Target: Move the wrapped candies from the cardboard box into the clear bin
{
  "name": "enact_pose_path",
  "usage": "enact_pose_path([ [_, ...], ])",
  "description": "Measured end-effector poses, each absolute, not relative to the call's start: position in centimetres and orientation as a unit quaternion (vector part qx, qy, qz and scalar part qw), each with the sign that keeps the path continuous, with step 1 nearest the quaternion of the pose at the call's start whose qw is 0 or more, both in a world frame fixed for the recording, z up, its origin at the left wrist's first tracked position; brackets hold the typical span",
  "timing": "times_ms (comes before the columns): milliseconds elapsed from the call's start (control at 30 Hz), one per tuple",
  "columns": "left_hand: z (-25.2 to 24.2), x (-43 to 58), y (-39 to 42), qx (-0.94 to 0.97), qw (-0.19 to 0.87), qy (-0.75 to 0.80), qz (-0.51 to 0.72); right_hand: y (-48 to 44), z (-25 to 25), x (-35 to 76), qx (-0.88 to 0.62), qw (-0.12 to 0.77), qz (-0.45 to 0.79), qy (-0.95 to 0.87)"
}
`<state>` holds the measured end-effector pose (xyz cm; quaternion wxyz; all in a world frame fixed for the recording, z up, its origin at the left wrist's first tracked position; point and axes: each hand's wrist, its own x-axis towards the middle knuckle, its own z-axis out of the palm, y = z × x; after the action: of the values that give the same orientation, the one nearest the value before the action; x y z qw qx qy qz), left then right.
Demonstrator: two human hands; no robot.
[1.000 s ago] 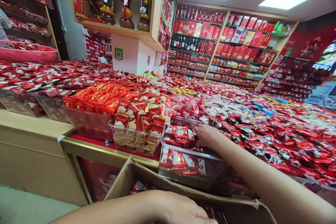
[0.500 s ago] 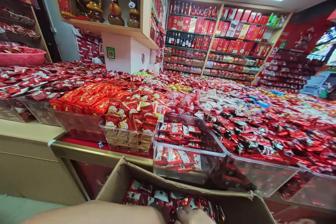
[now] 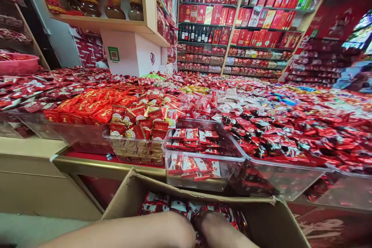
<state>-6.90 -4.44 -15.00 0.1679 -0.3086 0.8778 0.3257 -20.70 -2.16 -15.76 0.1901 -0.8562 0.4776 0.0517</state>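
An open cardboard box [image 3: 261, 205] stands at the bottom centre, holding red and white candy packets [image 3: 158, 201]. Both my forearms reach down into it. My left hand [image 3: 181, 226] comes in from the left and my right hand [image 3: 210, 221] lies close beside it, both among the packets. Their fingers are hidden, so what they hold does not show. Just behind the box, a clear plastic bin [image 3: 203, 159] holds several similar red and white packets, with room left inside.
Left of that bin are a tub of durian candies [image 3: 139, 151] and orange-red packets [image 3: 84, 104]. Dark red packets [image 3: 279, 135] fill the bin to the right. A gold-edged counter [image 3: 101, 164] runs behind the box. Shelves [image 3: 209, 4] stand at the back.
My hands have drawn close together and sunk deeper among the packets in the box. The view has shifted a little, so the shelves and bins sit higher and further left.
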Motion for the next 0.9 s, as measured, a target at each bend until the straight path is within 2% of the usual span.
enact_pose_path([
  [67,-11.2,-6.3,-4.9,-0.316,0.227,0.899,0.199,-1.9,-14.1,-21.4,-0.839,0.214,0.009,0.501],
  [100,-9.3,-6.0,-5.1,-0.336,0.240,0.892,0.185,-1.8,-13.3,-21.7,-0.828,0.228,-0.015,0.511],
  [200,-4.7,-5.5,-5.7,-0.345,0.242,0.870,0.256,-1.2,-11.0,-22.8,-0.800,0.297,-0.092,0.513],
  [267,-3.4,-5.3,-5.8,-0.351,0.218,0.861,0.296,-0.7,-9.6,-23.3,-0.781,0.354,-0.134,0.496],
  [400,-3.2,-5.4,-5.2,-0.325,0.130,0.858,0.376,-0.1,-7.1,-23.7,-0.734,0.461,-0.217,0.450],
  [533,-3.0,-5.8,-4.7,-0.332,0.002,0.815,0.475,-0.1,-6.0,-24.2,-0.707,0.475,-0.294,0.433],
  [600,-2.7,-6.0,-4.6,-0.335,-0.038,0.769,0.543,-0.2,-6.1,-24.6,-0.669,0.514,-0.316,0.434],
  [700,-2.3,-6.2,-4.7,-0.325,-0.056,0.705,0.628,-0.3,-6.3,-24.9,-0.606,0.586,-0.341,0.416],
  [900,-2.7,-6.4,-5.2,-0.323,-0.064,0.660,0.675,-0.1,-6.3,-24.6,-0.548,0.645,-0.357,0.395],
])
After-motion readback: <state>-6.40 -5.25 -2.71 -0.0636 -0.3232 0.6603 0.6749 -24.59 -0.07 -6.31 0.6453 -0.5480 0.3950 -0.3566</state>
